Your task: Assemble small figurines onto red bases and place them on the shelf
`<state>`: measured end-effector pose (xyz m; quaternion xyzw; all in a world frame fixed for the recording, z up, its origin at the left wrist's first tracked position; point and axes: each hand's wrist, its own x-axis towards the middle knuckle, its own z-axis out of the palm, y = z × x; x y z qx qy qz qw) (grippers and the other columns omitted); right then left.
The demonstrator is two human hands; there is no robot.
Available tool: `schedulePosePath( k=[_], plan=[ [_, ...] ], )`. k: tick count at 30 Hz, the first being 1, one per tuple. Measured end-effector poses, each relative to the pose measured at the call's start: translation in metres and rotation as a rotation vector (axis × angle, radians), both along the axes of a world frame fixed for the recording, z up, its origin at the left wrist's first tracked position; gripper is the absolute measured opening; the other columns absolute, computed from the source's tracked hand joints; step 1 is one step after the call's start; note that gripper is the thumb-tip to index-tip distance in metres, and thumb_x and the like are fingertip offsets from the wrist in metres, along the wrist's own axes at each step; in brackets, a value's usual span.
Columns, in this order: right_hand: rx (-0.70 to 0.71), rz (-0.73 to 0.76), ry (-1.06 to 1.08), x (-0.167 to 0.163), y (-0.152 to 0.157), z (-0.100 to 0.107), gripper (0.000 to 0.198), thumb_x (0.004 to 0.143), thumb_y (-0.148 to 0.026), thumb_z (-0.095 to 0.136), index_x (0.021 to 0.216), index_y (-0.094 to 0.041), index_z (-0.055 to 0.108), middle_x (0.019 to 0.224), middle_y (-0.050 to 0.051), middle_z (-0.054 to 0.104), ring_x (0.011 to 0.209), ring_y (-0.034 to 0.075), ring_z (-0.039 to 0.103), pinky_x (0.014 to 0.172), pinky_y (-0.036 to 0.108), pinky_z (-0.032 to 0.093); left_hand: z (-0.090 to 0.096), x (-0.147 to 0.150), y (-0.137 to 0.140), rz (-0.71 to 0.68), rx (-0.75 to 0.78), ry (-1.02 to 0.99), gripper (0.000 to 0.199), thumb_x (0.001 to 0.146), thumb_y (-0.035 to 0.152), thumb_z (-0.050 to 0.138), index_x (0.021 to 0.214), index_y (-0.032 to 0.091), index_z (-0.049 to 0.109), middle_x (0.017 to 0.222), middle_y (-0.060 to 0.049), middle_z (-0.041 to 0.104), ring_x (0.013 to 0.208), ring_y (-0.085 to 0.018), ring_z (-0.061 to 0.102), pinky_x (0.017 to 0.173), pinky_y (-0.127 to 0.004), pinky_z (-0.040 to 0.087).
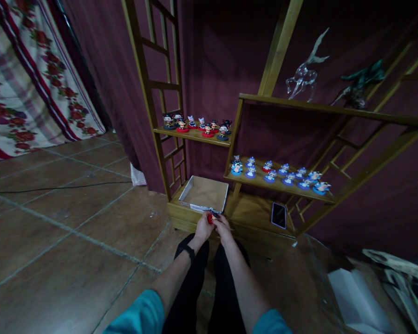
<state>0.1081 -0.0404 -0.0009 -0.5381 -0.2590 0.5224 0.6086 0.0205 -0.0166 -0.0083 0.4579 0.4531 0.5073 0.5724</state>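
Note:
Between both hands is a small figurine (213, 216) with dark hair and a red base, held just in front of a white-edged cardboard box (186, 197). My left hand (204, 226) has its fingers closed at the red base. On the other side, my right hand (223, 227) pinches the same figurine. Similar figurines (208, 130) on red and dark bases stand on the upper left shelf (195, 135). Figurines in purple and blue (270, 176) stand in two rows on the shelf to the right (257, 180).
A phone (278, 215) lies on the lower board at right. A glass deer (303, 76) and a dark green ornament (360, 86) occupy the top shelf. At the lower right, a white box (358, 297) sits on the floor. A black cable (59, 188) crosses the tiles at left.

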Motion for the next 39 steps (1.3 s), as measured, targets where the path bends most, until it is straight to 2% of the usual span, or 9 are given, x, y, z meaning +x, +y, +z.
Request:
schedulePosePath(
  k=[4, 9, 14, 19, 24, 31, 39],
  plan=[
    [0.035, 0.005, 0.032, 0.000, -0.001, 0.000, 0.031, 0.052, -0.023, 0.066, 0.082, -0.022, 0.065, 0.078, -0.002, 0.068, 0.075, 0.017, 0.061, 0.061, 0.024, 0.045, -0.005, -0.001, 0.003, 0.010, 0.119, 0.117, 0.041, 0.049, -0.004, 0.060, 0.084, 0.019, 0.061, 0.077, -0.001, 0.062, 0.073, -0.013, 0.055, 0.077, -0.024, 0.039],
    [-0.009, 0.021, 0.117, 0.000, 0.001, -0.003, 0.034, 0.049, -0.027, 0.068, 0.082, -0.022, 0.064, 0.073, -0.002, 0.068, 0.066, 0.016, 0.061, 0.059, 0.026, 0.047, -0.009, -0.002, 0.008, -0.024, 0.019, -0.001, 0.043, 0.047, -0.001, 0.064, 0.086, 0.017, 0.062, 0.079, -0.001, 0.065, 0.074, -0.014, 0.058, 0.078, -0.025, 0.043],
    [-0.036, 0.011, 0.183, -0.001, 0.005, -0.006, 0.032, 0.049, -0.029, 0.068, 0.079, -0.022, 0.064, 0.068, -0.001, 0.069, 0.063, 0.017, 0.063, 0.060, 0.027, 0.048, -0.004, -0.005, 0.008, -0.089, -0.018, -0.075, 0.046, 0.048, 0.002, 0.067, 0.092, 0.014, 0.060, 0.083, -0.002, 0.067, 0.076, -0.015, 0.060, 0.078, -0.027, 0.045],
    [0.026, 0.004, 0.195, -0.001, 0.005, -0.009, 0.032, 0.050, -0.027, 0.069, 0.081, -0.022, 0.064, 0.075, 0.000, 0.070, 0.066, 0.018, 0.065, 0.060, 0.029, 0.049, -0.002, -0.009, 0.007, -0.073, -0.009, -0.110, 0.053, 0.043, 0.005, 0.071, 0.093, 0.016, 0.058, 0.086, -0.002, 0.066, 0.077, -0.016, 0.061, 0.077, -0.029, 0.046],
    [0.042, 0.020, 0.197, 0.002, 0.001, -0.006, 0.034, 0.050, -0.027, 0.071, 0.083, -0.021, 0.065, 0.076, 0.001, 0.071, 0.066, 0.018, 0.065, 0.060, 0.028, 0.049, -0.002, -0.011, 0.009, -0.055, 0.022, -0.081, 0.047, 0.041, 0.009, 0.075, 0.084, 0.016, 0.058, 0.082, -0.002, 0.066, 0.075, -0.016, 0.061, 0.077, -0.029, 0.045],
    [0.035, 0.076, 0.219, 0.009, -0.008, 0.004, 0.035, 0.056, -0.033, 0.070, 0.088, -0.020, 0.064, 0.079, 0.003, 0.071, 0.072, 0.017, 0.066, 0.065, 0.028, 0.049, 0.005, -0.014, 0.004, -0.140, -0.008, -0.102, 0.046, 0.047, 0.021, 0.077, 0.091, 0.014, 0.064, 0.087, -0.005, 0.067, 0.077, -0.018, 0.060, 0.075, -0.029, 0.044],
    [0.101, 0.078, 0.219, 0.013, -0.011, -0.001, 0.038, 0.055, -0.028, 0.073, 0.091, -0.021, 0.065, 0.088, 0.003, 0.070, 0.075, 0.016, 0.064, 0.069, 0.027, 0.049, 0.008, -0.016, 0.003, -0.227, -0.061, -0.166, 0.053, 0.048, 0.017, 0.076, 0.099, 0.014, 0.064, 0.088, -0.005, 0.068, 0.075, -0.016, 0.059, 0.071, -0.027, 0.044]
  ],
)
